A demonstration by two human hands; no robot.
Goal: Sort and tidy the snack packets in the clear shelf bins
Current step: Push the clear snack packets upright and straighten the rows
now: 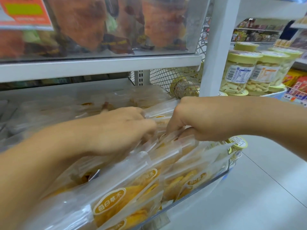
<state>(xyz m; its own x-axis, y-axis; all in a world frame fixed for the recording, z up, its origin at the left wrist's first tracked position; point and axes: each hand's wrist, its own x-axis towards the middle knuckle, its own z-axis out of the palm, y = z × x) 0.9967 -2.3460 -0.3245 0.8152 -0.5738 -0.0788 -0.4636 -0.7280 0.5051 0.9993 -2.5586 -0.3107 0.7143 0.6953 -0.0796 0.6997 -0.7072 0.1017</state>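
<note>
A white shelf (99, 67) crosses the upper half of the frame, with brown packets (79, 22) behind clear plastic above it; below, the clear bin (221, 175) fills the lower centre, packed with clear packets of yellow dried fruit (126, 195); yellow-lidded jars (239, 72) stand at the right edge; at mid-frame the left hand (119, 130) and right hand (196, 118) meet, both sets of fingers curled into the packet tops, gripping them.
</note>
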